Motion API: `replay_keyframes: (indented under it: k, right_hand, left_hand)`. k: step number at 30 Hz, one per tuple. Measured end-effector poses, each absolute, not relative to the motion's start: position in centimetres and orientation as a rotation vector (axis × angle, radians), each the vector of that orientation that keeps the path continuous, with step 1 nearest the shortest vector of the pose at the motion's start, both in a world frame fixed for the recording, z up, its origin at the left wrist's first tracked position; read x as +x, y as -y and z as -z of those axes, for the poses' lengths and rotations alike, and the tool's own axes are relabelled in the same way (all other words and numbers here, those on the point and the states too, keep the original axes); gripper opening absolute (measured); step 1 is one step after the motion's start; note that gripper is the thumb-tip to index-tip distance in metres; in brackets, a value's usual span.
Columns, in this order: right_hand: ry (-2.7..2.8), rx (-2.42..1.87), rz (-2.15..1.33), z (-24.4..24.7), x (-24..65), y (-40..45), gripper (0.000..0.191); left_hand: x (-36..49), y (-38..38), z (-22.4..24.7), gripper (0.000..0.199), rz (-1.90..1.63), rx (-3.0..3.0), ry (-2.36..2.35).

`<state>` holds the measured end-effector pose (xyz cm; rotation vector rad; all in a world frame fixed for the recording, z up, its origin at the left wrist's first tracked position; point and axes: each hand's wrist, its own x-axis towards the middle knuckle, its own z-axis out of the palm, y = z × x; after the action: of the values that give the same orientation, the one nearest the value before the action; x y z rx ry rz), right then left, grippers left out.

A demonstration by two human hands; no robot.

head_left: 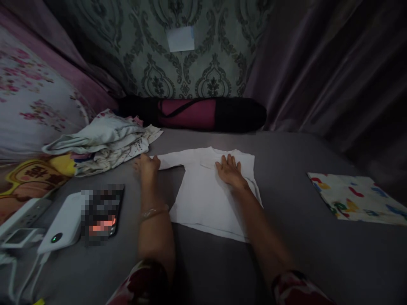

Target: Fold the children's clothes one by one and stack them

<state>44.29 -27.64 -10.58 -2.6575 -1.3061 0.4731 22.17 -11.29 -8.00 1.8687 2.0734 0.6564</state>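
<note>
A small white long-sleeved shirt [210, 199] lies on the grey surface in front of me. Its left-side sleeve stretches out to the left, while the right side of the shirt is folded inward. My left hand [146, 164] is at the cuff of the outstretched sleeve, fingers bent around its end; the fingertips are partly hidden. My right hand [229, 170] rests on the upper right part of the shirt with its fingers spread flat.
A pile of clothes [108, 142] lies at the back left. Nearer are a phone [103, 214], a white power bank [65, 220] and a power strip [27, 216] with cables. Folded patterned cloth [359, 198] lies right. A black and magenta roll [190, 113] lies along the wall.
</note>
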Motion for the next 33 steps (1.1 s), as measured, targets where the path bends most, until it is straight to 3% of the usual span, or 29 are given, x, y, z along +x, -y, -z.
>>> replay_keyframes:
  k: [7, 12, 19, 33]
  right_hand:
    - [1.554, -2.533, -0.416, 11.0, 41.3, 26.4, 0.065]
    - [1.575, -2.532, -0.357, 12.3, 41.3, 26.2, 0.064]
    - [1.562, -2.410, -0.510, 10.3, 40.6, 26.1, 0.068]
    - [1.716, -2.354, -0.327, 12.4, 39.2, 25.0, 0.071]
  left_hand:
    - [22.3, 11.2, 9.7, 0.046, -0.993, 1.426, -2.318]
    - [21.8, 10.6, 10.6, 0.043, -1.003, 1.413, -2.266]
    - [21.7, 10.0, 11.2, 0.044, -0.983, 1.433, -2.280]
    - [21.3, 10.1, 10.8, 0.047, -0.911, 1.483, -2.219]
